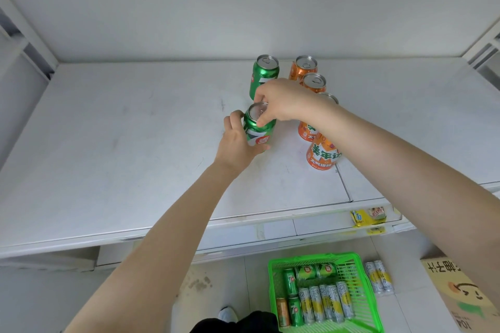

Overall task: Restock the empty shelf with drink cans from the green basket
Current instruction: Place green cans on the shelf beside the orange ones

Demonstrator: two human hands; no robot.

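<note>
Green can (261, 132) gripped by left hand (238, 140) and right hand (284, 100), second green can (263, 76) behind, four orange cans (322, 155) alongside

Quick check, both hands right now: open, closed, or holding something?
Left hand: grips the side of the front green 7UP can.
Right hand: fingertips pinch the same can at its top rim.

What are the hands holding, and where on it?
A green can: the left hand grips its side, the right hand pinches its top rim.
</note>
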